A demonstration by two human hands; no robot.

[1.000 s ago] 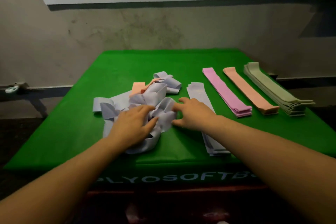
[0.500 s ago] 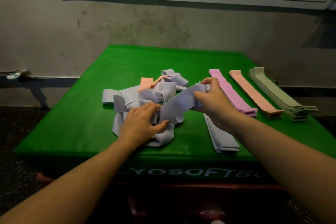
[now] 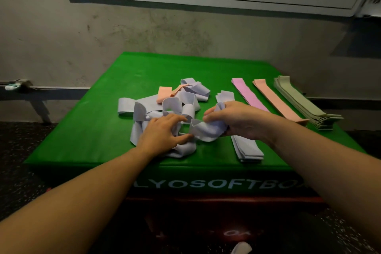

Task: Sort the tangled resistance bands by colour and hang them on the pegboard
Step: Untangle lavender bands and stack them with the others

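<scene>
The right hand (image 3: pixel 237 121) pinched one end of a pale lilac band (image 3: pixel 206 130), thumb and curled fingers closed round it, just in front of the flat lilac stack (image 3: pixel 247 148). The band ran from that grip toward nine o'clock, sagging in a loose loop, and its other end disappeared under the left hand (image 3: pixel 162 132). That hand lay with its fingers spread and pressed down on the tangled heap (image 3: pixel 175 103), which sat at the middle of the green box (image 3: pixel 92 130); whether any finger hooked a band there, I cannot tell. So the band's long axis lay roughly nine to three, and its free end was already with the right hand, nearest the stack. My judgement is that pulling toward three o'clock would draw it clear while the left hand held the heap. A peach band (image 3: pixel 165 92) was still caught in the heap at twelve o'clock. The pink stack (image 3: pixel 249 95), peach stack (image 3: pixel 276 101) and green stack (image 3: pixel 299 101) lay side by side toward two o'clock. No pegboard showed.
</scene>
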